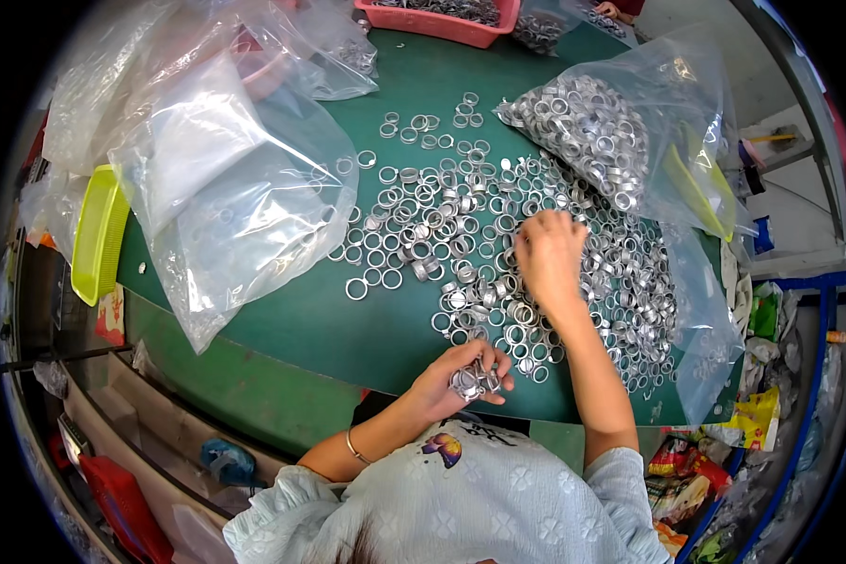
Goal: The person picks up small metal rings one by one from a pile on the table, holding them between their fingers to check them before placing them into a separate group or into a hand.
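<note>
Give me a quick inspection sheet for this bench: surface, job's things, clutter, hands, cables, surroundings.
Surface: green table top, rings spread across its middle and right.
Job's things: loose metal rings on the table; clear bag of rings at upper right.
Clutter: clear plastic bags at left; yellow-green tray at the left edge; pink bin at the far edge.
Hands: left hand cups a stack of rings; right hand rests fingers-down on the loose rings.
Cables: nothing seen.
Surroundings: colourful wrappers on the floor at right; another person's hand at the far edge.
</note>
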`<action>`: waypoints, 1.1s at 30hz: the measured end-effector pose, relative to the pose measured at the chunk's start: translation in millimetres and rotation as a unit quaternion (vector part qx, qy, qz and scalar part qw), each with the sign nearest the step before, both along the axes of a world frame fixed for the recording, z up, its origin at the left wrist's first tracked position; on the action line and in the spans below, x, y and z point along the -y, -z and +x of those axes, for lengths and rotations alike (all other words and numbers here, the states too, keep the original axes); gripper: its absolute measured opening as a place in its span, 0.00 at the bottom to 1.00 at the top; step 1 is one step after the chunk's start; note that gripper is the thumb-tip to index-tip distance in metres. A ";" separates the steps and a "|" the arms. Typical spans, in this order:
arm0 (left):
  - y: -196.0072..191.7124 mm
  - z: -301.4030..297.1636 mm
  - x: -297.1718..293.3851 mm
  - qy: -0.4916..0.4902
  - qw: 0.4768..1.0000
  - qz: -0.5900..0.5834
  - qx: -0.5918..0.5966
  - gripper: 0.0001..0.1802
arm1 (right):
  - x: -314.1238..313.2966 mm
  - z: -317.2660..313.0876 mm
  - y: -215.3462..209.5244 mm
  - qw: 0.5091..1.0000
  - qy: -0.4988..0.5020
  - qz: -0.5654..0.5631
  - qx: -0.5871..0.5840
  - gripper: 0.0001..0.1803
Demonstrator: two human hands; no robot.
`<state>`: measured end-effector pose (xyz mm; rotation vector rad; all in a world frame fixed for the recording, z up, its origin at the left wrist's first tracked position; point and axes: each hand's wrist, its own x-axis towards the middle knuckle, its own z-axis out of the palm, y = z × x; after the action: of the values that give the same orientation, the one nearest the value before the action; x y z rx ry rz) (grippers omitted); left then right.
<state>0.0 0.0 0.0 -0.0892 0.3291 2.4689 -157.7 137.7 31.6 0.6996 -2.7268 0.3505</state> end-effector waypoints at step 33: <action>-5.9 25.5 -3.2 0.048 0.995 -0.058 0.064 0.15 | 21.3 65.5 -10.5 0.972 -0.153 -0.124 0.129 0.10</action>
<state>25.5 3.2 5.9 -0.2743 0.4113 2.3356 -92.2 116.4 42.1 1.0674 -2.7346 0.8923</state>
